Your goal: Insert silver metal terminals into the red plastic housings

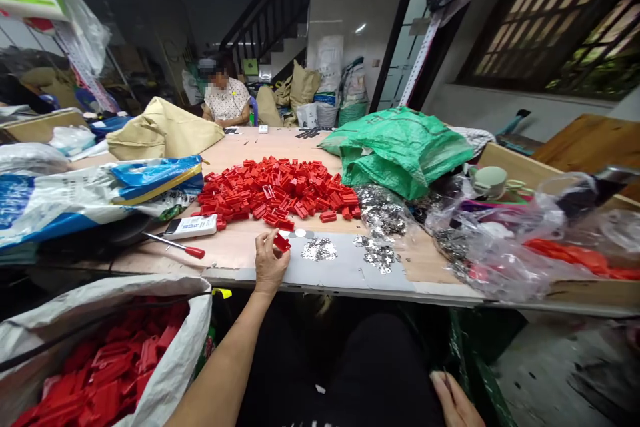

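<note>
Head view: a long workbench [240,247] under a heap of red plastic parts [275,190], between a green woven sack [400,150] and a blue-and-white sack [95,197] with lettering too small to read. Lower left, an open white sack [100,320] of more red parts. At the bench edge, one red part [281,242] pinched in the left hand [269,261], just beside scattered silver metal bits [319,249]. Low at the frame edge, the right hand [454,400], its grip impossible to tell.

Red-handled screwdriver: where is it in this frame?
In the head view, the red-handled screwdriver lies on the table, just below the white remote and to the left of the person's left hand.
</note>
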`<action>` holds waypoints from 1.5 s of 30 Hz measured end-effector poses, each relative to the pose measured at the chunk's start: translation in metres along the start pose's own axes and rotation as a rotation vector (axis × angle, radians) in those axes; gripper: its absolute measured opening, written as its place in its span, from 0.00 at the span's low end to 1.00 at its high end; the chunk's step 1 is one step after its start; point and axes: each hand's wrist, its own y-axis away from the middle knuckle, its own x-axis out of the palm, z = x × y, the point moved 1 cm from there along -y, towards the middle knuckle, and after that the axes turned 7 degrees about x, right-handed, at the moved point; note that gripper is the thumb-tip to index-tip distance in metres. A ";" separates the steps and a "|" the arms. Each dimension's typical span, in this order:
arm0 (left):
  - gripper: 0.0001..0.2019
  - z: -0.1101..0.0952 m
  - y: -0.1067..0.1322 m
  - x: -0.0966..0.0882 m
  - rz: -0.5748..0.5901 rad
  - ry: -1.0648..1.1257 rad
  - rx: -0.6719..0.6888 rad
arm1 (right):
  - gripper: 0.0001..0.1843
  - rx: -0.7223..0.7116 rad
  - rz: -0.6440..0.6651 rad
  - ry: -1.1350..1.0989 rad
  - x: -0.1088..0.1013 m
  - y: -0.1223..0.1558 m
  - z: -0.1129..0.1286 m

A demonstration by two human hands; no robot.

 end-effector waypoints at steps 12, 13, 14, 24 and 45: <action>0.26 0.001 0.000 0.002 -0.002 -0.066 0.058 | 0.16 -0.811 0.126 0.197 0.007 0.003 0.204; 0.26 0.001 0.000 0.002 -0.004 -0.070 0.057 | 0.14 -0.861 0.132 0.237 0.013 0.003 0.218; 0.26 0.001 0.000 0.002 -0.006 -0.074 0.055 | 0.13 -0.899 0.133 0.279 0.019 0.002 0.230; 0.26 0.001 0.000 0.003 -0.010 -0.067 0.058 | 0.14 -0.950 0.113 0.584 0.068 -0.013 0.289; 0.27 -0.001 0.000 0.001 -0.017 -0.049 0.046 | 0.11 -0.957 0.183 0.513 0.071 -0.017 0.295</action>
